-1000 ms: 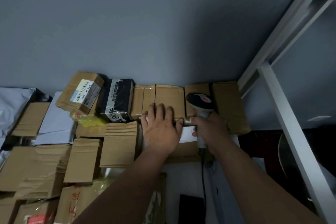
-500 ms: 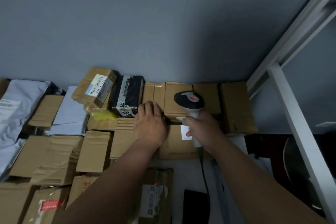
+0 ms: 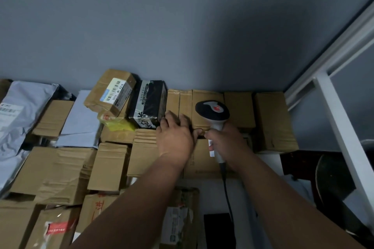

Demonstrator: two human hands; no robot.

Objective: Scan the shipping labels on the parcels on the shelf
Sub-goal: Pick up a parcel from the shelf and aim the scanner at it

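The right hand grips the handle of a corded barcode scanner, fingers curled around it, its dark head over a row of upright brown parcels against the grey wall. Just left of the scanner, the left hand rests on those parcels, fingers straight and slightly apart. Left of that hand lies a black printed box, then a tilted carton with a barcode label. A white shelf post stands to the scanner's right.
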